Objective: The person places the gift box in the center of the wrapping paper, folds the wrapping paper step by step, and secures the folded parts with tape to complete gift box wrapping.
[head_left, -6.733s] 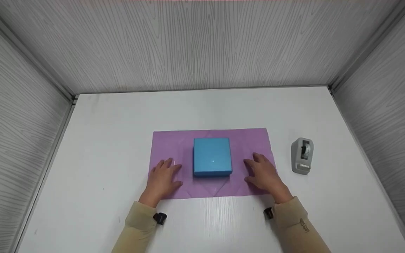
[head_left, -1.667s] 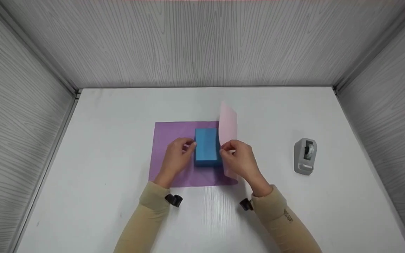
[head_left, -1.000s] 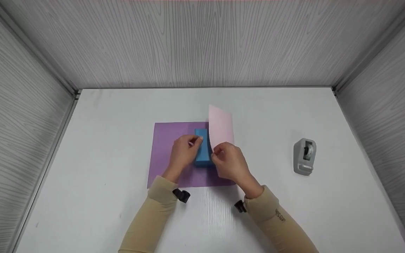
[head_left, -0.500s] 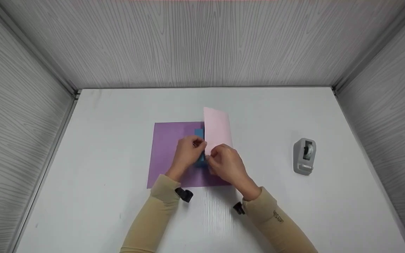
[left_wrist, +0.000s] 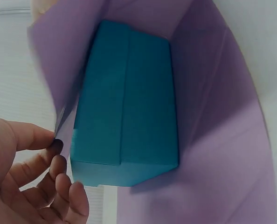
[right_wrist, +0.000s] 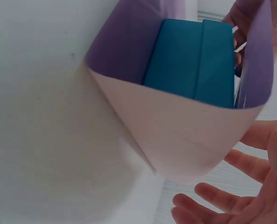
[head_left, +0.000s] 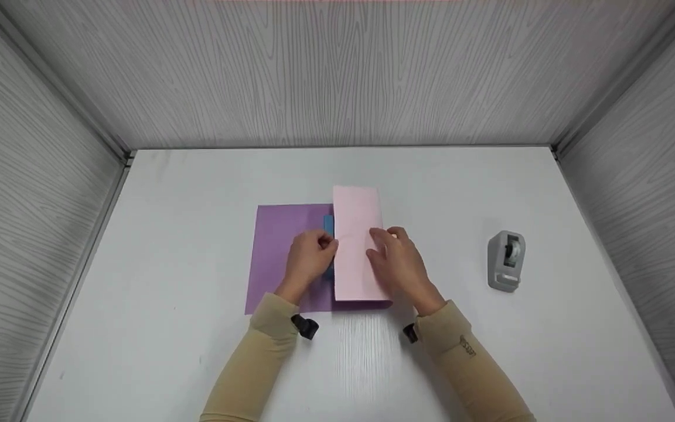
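Observation:
A blue box (left_wrist: 129, 102) sits on a sheet of wrapping paper (head_left: 279, 246), purple inside and pale pink outside. The paper's right part, a pink flap (head_left: 355, 211), is folded over the box, so only a narrow blue strip shows in the head view. My left hand (head_left: 308, 258) pinches the free edge of that flap between thumb and index finger, seen close up in the left wrist view. On the flap's right side is my right hand (head_left: 402, 266), its fingers spread and relaxed, fingertips right at the paper.
A grey tape dispenser (head_left: 505, 261) with a roll of clear tape stands on the white table (head_left: 197, 351), right of the paper. Grey wood-grain panels (head_left: 337, 76) enclose the table at the back and both sides.
The right side of the paper has been lifted and folded leftward over the box. My left hand has taken its edge; my right hand has let go and shifted right along the flap.

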### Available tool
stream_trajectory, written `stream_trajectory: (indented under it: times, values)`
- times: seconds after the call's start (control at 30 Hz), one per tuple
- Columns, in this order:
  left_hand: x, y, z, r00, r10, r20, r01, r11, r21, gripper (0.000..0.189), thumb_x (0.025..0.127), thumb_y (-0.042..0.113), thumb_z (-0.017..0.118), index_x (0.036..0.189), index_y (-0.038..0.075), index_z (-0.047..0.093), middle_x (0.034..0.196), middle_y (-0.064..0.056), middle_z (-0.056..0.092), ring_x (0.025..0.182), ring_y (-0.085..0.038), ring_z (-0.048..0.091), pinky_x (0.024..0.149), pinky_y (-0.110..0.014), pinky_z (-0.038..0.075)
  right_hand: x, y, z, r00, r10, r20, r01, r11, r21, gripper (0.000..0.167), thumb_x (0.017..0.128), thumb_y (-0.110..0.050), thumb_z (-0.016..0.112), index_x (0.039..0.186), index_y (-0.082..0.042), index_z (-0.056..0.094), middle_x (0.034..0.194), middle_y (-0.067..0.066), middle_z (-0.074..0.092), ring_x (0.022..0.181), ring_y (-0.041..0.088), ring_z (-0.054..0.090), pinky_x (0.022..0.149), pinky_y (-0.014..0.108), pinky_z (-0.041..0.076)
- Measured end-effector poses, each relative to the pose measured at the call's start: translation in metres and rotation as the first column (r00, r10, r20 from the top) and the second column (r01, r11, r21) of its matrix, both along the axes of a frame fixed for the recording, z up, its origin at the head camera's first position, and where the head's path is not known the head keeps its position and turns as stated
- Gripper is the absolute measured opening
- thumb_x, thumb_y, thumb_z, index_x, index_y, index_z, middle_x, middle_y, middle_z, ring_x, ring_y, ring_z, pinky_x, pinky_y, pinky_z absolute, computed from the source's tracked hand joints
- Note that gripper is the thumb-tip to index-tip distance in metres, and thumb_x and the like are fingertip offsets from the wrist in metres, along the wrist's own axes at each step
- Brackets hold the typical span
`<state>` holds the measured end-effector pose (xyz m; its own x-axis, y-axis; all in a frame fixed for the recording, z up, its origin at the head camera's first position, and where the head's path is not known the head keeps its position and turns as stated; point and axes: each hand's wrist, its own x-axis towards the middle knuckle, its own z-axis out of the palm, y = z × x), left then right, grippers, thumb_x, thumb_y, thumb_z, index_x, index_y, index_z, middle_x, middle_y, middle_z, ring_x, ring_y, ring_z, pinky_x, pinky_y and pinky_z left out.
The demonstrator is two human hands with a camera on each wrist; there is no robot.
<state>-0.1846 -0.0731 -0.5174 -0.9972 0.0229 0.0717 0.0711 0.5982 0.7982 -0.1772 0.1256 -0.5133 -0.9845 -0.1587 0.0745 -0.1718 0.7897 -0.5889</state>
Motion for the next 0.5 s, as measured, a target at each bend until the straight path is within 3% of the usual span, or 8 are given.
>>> stream_trajectory:
  times: [0.1,0.2,0.37,0.5]
  values:
    - [0.0,-0.0008,-0.0023,1.0,0.002,-0.019,-0.002,1.0,-0.004,0.012,0.09,0.013,0.066,0.086,0.003,0.072,0.082,-0.005,0.063,0.074,-0.019,0.058,0.068,-0.036,0.05,-0.0011,0.0004,-0.001,0.999,0.011,0.053,-0.011,1.0,0.002,0.044,0.095,-0.019,0.066,0.137,-0.009,0.058,0.133,0.021,0.051,0.114,0.033,0.058,0.096,0.046,0.047]
    - [0.0013,-0.0017,-0.0041,1.0,0.021,-0.01,-0.021,1.0,-0.014,0.016,0.09,0.016,0.067,0.097,0.002,0.069,0.095,-0.01,0.058,0.086,-0.024,0.055,0.077,-0.04,0.048,-0.0013,0.0003,-0.0004,0.998,0.016,0.068,-0.016,1.0,0.006,0.045,0.096,-0.021,0.065,0.138,-0.009,0.057,0.135,0.021,0.051,0.116,0.033,0.057,0.097,0.046,0.046]
    - [0.0029,-0.0026,-0.0069,0.994,0.062,0.089,-0.06,0.998,-0.019,0.045,0.093,0.028,0.066,0.128,0.002,0.055,0.114,-0.016,0.055,0.101,-0.03,0.055,0.087,-0.045,0.046,-0.001,-0.0003,0.0,0.994,0.006,0.106,-0.006,1.0,0.004,0.046,0.097,-0.024,0.063,0.14,-0.012,0.056,0.137,0.018,0.05,0.118,0.031,0.055,0.099,0.046,0.044]
    - [0.003,-0.0033,-0.0103,0.987,0.05,0.155,-0.047,0.999,-0.027,0.058,0.094,0.034,0.064,0.141,0.003,0.048,0.126,-0.02,0.058,0.115,-0.035,0.055,0.096,-0.048,0.045,-0.0013,-0.0002,-0.0016,0.993,0.007,0.12,-0.006,1.0,-0.009,0.046,0.097,-0.024,0.063,0.141,-0.012,0.055,0.137,0.017,0.051,0.12,0.03,0.055,0.101,0.046,0.043]
